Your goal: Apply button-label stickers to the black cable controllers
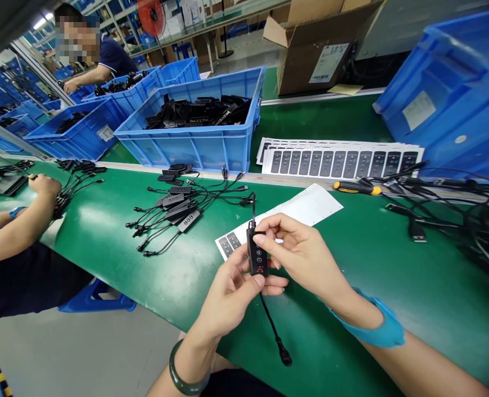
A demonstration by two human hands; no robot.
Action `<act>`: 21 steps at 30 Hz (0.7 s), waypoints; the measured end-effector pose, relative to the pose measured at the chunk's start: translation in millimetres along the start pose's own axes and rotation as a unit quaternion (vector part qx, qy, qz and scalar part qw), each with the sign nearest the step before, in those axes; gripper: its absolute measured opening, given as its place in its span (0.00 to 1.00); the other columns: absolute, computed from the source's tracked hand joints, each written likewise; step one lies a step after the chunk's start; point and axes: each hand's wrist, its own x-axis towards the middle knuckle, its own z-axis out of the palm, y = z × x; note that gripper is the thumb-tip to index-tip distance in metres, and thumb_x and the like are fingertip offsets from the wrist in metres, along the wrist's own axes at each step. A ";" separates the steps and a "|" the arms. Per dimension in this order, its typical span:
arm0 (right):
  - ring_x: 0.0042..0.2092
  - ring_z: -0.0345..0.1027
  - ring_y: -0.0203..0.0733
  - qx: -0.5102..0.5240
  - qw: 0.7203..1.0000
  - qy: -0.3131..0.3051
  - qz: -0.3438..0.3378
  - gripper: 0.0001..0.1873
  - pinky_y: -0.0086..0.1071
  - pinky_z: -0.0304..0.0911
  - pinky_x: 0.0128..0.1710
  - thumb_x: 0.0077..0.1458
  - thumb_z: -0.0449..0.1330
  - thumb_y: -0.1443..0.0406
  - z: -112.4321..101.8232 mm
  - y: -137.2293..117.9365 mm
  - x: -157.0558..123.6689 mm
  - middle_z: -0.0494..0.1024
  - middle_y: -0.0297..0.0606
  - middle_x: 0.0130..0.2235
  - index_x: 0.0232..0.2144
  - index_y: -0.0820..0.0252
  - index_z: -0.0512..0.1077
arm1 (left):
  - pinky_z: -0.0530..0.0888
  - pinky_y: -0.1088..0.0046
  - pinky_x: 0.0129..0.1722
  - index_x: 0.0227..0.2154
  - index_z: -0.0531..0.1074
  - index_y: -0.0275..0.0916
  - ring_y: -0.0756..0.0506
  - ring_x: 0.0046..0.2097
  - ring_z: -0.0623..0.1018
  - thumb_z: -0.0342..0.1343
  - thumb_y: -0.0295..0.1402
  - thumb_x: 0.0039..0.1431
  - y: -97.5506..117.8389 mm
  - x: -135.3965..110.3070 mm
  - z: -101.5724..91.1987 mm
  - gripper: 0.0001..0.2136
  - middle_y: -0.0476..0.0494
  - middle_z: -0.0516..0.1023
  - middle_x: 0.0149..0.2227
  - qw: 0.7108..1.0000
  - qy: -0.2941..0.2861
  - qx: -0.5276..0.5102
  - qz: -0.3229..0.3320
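My left hand [238,292] holds a black inline cable controller [257,256] upright, fingers behind it and thumb at its lower edge. On its face are round button symbols and small red marks near the bottom. The thumb and forefinger of my right hand [306,253] pinch its upper end; whether they grip the housing or the edge of a face label is hidden. A short cable with a black plug [284,353] hangs below. Behind my hands lies a mostly white label sheet [310,207], with a few dark labels at its left end.
Several finished-looking controllers [178,209] with cables lie to the left. Further label sheets [335,161], a yellow-black tool [356,188] and tangled cables [476,220] are at the right. Blue bins [186,146] line the back. A co-worker's hand [46,187] is at far left.
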 end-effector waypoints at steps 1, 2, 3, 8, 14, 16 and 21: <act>0.27 0.62 0.34 -0.003 1.000 0.001 -0.003 0.12 0.24 0.64 0.18 0.51 0.65 0.57 0.1 -0.1 -0.1 0.65 0.31 0.26 0.33 0.58 0.73 | 0.79 0.64 0.45 0.56 0.67 0.42 0.43 0.41 0.82 0.61 0.33 0.60 -0.1 -0.3 0.6 0.22 0.41 0.76 0.45 1.000 0.005 0.004 0.001; 0.26 0.61 0.34 -0.007 1.000 0.004 -0.005 0.12 0.24 0.64 0.18 0.52 0.65 0.57 0.3 -0.3 -0.3 0.65 0.31 0.26 0.33 0.59 0.73 | 0.79 0.65 0.45 0.56 0.67 0.42 0.43 0.41 0.82 0.61 0.34 0.60 -0.2 -0.6 1.2 0.22 0.41 0.76 0.45 1.000 0.009 0.008 0.003; 0.26 0.61 0.33 -0.013 1.000 0.007 -0.009 0.12 0.24 0.64 0.18 0.52 0.65 0.57 0.4 -0.5 -0.6 0.66 0.31 0.26 0.33 0.59 0.73 | 0.79 0.65 0.44 0.57 0.66 0.42 0.43 0.41 0.82 0.60 0.35 0.60 -0.3 -1.0 1.8 0.22 0.41 0.76 0.45 1.000 0.012 0.013 0.006; 0.26 0.61 0.33 -0.046 0.998 0.029 -0.032 0.08 0.25 0.63 0.19 0.53 0.63 0.60 1.5 0.1 -2.1 0.66 0.31 0.26 0.33 0.59 0.73 | 0.79 0.66 0.45 0.58 0.64 0.40 0.43 0.42 0.82 0.60 0.37 0.61 -1.0 -2.9 4.5 0.23 0.40 0.76 0.45 0.999 0.016 0.036 0.014; 0.26 0.61 0.33 -0.080 0.995 0.039 -0.048 0.08 0.25 0.62 0.20 0.54 0.62 0.61 3.4 0.6 -4.2 0.66 0.31 0.26 0.33 0.60 0.73 | 0.79 0.67 0.45 0.58 0.64 0.39 0.44 0.42 0.82 0.58 0.37 0.62 -0.6 -4.8 6.8 0.22 0.40 0.76 0.45 0.998 0.015 0.060 0.020; 0.26 0.61 0.33 -0.103 0.992 0.046 -0.061 0.07 0.25 0.62 0.21 0.54 0.62 0.61 4.4 1.9 -4.6 0.66 0.31 0.25 0.33 0.59 0.72 | 0.79 0.67 0.44 0.58 0.64 0.39 0.44 0.42 0.82 0.58 0.37 0.62 -0.8 -3.9 6.9 0.22 0.40 0.76 0.45 0.997 0.015 0.069 0.022; 0.30 0.64 0.35 -0.151 0.984 0.068 -0.068 0.16 0.26 0.64 0.23 0.52 0.62 0.61 1.5 5.7 -0.6 0.66 0.32 0.31 0.44 0.57 0.68 | 0.79 0.68 0.42 0.57 0.64 0.38 0.44 0.41 0.82 0.60 0.37 0.60 -3.0 0.2 3.5 0.23 0.39 0.78 0.44 0.999 0.020 0.046 0.018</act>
